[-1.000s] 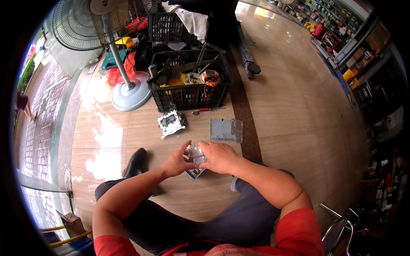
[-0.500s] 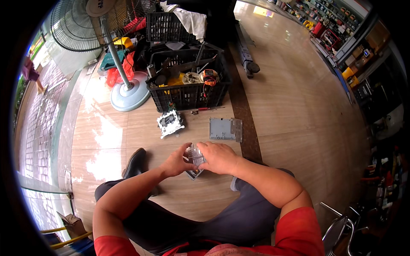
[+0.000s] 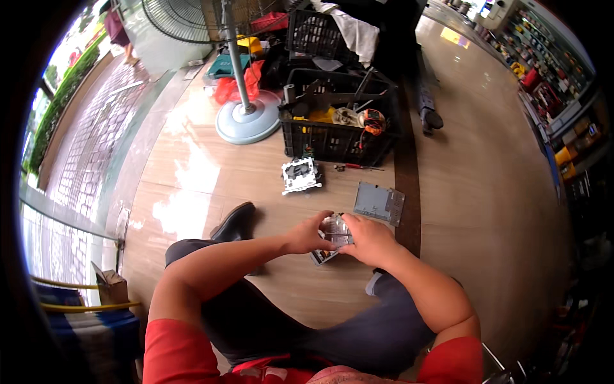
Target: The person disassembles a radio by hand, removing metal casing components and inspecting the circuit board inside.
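Note:
Between my hands is a clear plastic box (image 3: 337, 232), gripped from both sides, with faint inner divisions showing. My left hand (image 3: 308, 235) curves around its left side, thumb and fingers bent. My right hand (image 3: 369, 240) closes on the right side, fingers along the top edge. Partly hidden underneath, a small grey case (image 3: 325, 257) with bits of orange and dark parts inside shows near my fingertips. A flat grey metal cover (image 3: 378, 201) lies on the floor just beyond my right hand. Farther left lies a white-framed mechanism (image 3: 301, 176) with dark parts.
Beyond these, a black plastic crate (image 3: 339, 137) holds tools, cables and an orange meter. A red screwdriver (image 3: 353, 166) lies before it. The standing fan's round base (image 3: 248, 118) is at the far left. My black boot (image 3: 234, 221) rests left of my hands.
The view has turned left, so the floor items and my hands appear farther right. Both hands keep their hold on the clear plastic box, with little change in grip.

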{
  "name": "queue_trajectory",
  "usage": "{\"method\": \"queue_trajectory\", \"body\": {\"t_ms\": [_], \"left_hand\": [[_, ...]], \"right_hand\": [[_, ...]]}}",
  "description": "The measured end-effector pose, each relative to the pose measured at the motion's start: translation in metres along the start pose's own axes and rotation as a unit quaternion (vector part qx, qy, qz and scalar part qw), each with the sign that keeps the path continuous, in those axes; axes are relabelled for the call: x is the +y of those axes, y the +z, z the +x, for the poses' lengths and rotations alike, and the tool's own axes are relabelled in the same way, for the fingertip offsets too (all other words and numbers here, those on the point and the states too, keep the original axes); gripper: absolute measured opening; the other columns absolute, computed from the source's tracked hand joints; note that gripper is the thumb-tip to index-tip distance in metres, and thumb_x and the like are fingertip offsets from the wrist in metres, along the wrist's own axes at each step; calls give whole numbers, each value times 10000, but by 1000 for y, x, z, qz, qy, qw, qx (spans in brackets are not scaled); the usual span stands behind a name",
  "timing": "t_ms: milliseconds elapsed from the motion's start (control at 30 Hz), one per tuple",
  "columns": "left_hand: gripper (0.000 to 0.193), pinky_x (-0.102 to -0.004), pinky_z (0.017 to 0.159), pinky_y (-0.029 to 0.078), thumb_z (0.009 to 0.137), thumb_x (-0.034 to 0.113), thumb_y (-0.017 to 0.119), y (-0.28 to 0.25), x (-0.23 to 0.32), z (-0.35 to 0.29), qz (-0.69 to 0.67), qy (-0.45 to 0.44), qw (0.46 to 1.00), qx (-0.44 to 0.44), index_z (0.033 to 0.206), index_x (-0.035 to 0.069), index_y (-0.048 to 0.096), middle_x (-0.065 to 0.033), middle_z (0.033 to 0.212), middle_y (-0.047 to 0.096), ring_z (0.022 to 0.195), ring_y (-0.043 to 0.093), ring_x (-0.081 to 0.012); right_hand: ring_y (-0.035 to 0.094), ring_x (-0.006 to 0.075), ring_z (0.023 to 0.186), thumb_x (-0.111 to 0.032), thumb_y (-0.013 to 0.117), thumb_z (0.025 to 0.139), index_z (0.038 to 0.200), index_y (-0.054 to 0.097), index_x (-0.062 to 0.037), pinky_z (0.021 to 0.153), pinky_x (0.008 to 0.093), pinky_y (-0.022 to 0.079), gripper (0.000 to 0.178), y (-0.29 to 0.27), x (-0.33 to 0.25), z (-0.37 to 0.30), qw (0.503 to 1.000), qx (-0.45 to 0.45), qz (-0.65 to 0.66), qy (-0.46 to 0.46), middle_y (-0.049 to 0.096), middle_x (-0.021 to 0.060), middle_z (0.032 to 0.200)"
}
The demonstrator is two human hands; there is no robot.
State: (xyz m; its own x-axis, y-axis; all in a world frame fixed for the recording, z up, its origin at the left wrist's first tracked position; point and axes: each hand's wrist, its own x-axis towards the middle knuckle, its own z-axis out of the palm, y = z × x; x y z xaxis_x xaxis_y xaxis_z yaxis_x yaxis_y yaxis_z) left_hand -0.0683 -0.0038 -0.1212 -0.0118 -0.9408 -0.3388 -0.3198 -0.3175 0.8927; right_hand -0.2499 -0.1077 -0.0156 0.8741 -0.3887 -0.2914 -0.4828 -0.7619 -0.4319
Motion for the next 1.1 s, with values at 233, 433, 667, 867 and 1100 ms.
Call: {"method": "queue_trajectory", "body": {"t_ms": [233, 433, 667, 867, 1100], "left_hand": [[982, -401, 903, 549, 751, 322, 860, -2, -1, -4, 7, -17, 1000, 18, 1506, 48, 295, -269, 1239, 616, 1059, 672, -314], [959, -399, 898, 546, 781, 395, 833, 0, -4, -2, 3, -8, 1000, 24, 1502, 49, 305, -260, 1247, 622, 1073, 667, -313], [824, -389, 849, 546, 899, 486, 697, -2, 7, -5, -2, -33, 999, 29, 1478, 35, 322, -252, 1192, 654, 1061, 664, -291], [686, -368, 809, 541, 974, 503, 585, -2, 6, -6, -102, -72, 992, 11, 1411, 23, 364, -215, 1147, 670, 1009, 656, -251], [658, -371, 794, 539, 980, 519, 564, -4, 18, -11, -103, -70, 992, 19, 1382, 29, 384, -202, 1124, 675, 982, 653, -245]], "right_hand": [[624, 349, 1093, -264, 786, 782, 1234, 473, -45, 880, 447, 516, 592, 6, -1, 2, 999, 24, -20, -28, 622, 169, 1182], [612, 358, 1097, -284, 810, 756, 1200, 497, -53, 886, 454, 502, 590, 5, -1, 2, 999, 25, 0, -21, 633, 150, 1165], [605, 362, 1109, -241, 812, 753, 1217, 491, -50, 889, 454, 502, 596, 3, -2, 2, 999, 7, 13, -29, 626, 149, 1186], [597, 372, 1122, -218, 811, 755, 1290, 471, -47, 895, 452, 505, 657, 7, -7, 0, 998, 12, -6, -54, 612, 165, 1222], [610, 353, 1104, -236, 788, 786, 1360, 434, -53, 897, 451, 509, 699, 11, 1, 0, 997, 16, -4, -73, 613, 160, 1188]]}}
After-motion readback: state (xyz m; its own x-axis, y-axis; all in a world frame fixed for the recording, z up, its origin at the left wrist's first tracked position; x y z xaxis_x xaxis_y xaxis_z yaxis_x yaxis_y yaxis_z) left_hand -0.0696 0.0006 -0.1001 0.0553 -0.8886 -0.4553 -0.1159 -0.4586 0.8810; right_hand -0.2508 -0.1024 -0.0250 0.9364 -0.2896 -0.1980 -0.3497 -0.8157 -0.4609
